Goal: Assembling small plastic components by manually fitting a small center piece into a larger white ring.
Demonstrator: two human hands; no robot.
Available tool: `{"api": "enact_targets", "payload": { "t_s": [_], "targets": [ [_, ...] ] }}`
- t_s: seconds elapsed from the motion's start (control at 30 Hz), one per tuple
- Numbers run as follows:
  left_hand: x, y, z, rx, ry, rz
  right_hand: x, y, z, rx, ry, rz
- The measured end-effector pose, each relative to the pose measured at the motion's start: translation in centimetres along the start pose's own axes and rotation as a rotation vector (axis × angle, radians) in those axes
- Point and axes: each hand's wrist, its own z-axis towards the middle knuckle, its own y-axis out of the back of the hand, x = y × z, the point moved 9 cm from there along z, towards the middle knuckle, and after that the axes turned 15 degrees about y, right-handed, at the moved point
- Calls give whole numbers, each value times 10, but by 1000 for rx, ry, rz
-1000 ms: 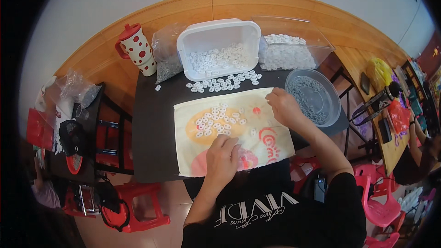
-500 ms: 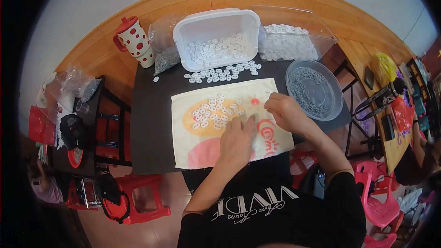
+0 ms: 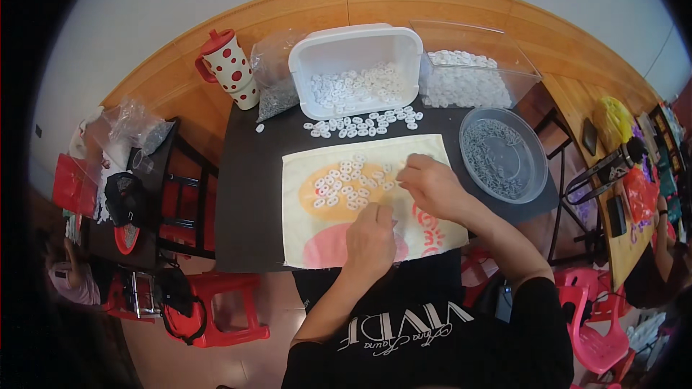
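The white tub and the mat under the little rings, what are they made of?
The white tub looks like plastic: smooth, slightly see-through walls with a rounded rim. The mat looks like cloth, probably a printed towel: matte, soft wavy edges. The little rings look like white plastic, though they are too small to be sure.

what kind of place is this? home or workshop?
Likely a small hand-assembly or piecework spot, not a factory line: a black table with a white tub of small white rings, a round clear basin of small grey parts, and red plastic stools.
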Motion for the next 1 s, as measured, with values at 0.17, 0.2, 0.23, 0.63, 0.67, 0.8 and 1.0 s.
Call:
{"api": "enact_targets", "payload": {
  "t_s": [0.17, 0.2, 0.23, 0.63, 0.67, 0.8, 1.0],
  "targets": [
    [16, 11, -1, 64, 61, -227, -16, -43, 28, 235, -127, -48],
    [22, 13, 0, 81, 91, -330, -15, -46, 34, 235, -124, -48],
    [24, 15, -1, 80, 96, -332, -14, -49, 37, 256, -124, -78],
    [51, 14, 3, 208, 287, -879, -12, -19, -6, -136, -275, 551],
    [47, 15, 5, 196, 233, -814, -4, -13, -16, -120, -308, 570],
    [28, 13, 6, 219, 151, -602, 25, -3, -38, -125, -108, 296],
    [6, 10, 6, 54, -22, -157, 31, 11, -64, -405, -115, 325]
  ]
}}
